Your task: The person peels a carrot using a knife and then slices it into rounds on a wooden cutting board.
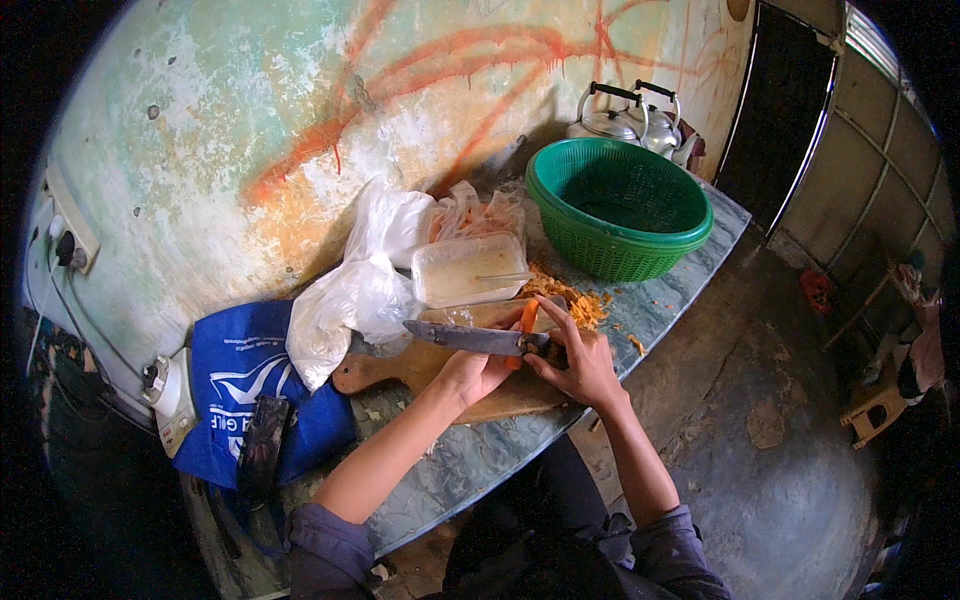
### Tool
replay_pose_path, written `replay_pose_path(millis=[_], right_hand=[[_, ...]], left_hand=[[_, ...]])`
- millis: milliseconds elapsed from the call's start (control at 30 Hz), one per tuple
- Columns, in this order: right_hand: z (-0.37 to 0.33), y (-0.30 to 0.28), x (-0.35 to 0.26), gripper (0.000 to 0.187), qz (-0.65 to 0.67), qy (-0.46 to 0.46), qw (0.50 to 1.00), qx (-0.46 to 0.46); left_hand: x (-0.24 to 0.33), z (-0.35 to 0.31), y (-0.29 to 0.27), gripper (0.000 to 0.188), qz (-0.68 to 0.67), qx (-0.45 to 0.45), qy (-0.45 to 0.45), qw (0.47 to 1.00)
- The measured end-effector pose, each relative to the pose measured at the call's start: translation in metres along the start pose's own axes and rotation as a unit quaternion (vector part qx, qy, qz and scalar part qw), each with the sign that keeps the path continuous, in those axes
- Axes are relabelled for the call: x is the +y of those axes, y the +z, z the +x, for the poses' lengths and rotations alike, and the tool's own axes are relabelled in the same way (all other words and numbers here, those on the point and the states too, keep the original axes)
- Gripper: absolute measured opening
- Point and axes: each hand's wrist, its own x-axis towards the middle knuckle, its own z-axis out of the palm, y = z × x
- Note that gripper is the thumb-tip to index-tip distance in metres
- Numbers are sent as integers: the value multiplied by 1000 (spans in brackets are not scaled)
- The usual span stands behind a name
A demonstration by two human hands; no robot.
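Observation:
My right hand (580,362) grips the dark handle of a broad knife (465,337), its grey blade pointing left across my left hand. A piece of peeled carrot (529,316) stands upright in my left hand (478,376), partly hidden behind the blade; the edge lies against or very near it. Fingers of my right hand reach up close to the carrot's top. Both hands are above a wooden cutting board (400,368), whose rounded handle points left. Orange peelings (580,300) lie heaped just beyond my right hand.
A white tray (465,297) with a thin stick-like utensil stands behind the board, beside plastic bags (345,310). Green baskets (620,215) and metal kettles (625,125) sit at the back right. A blue bag (235,375) and a white scale-like device (172,400) are left.

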Motion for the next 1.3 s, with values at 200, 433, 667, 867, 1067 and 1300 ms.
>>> replay_pose_path(millis=[200,433,667,867,1067,1300], right_hand=[[-1,3,6,68,1,-39,996,76],[0,3,3,58,11,-61,993,99],[-2,3,2,48,-1,-52,992,119],[0,7,4,34,-25,-7,985,168],[13,3,8,38,22,149,980,127],[18,-9,24,53,-41,215,971,99]], left_hand=[[-4,0,7,42,84,66,-18,994],[-1,-3,3,35,91,22,-28,995],[-1,-7,22,32,79,52,-31,995],[0,-6,21,37,86,69,-40,993],[-1,0,17,34,70,74,-26,994],[0,0,21,34,87,60,-39,994]])
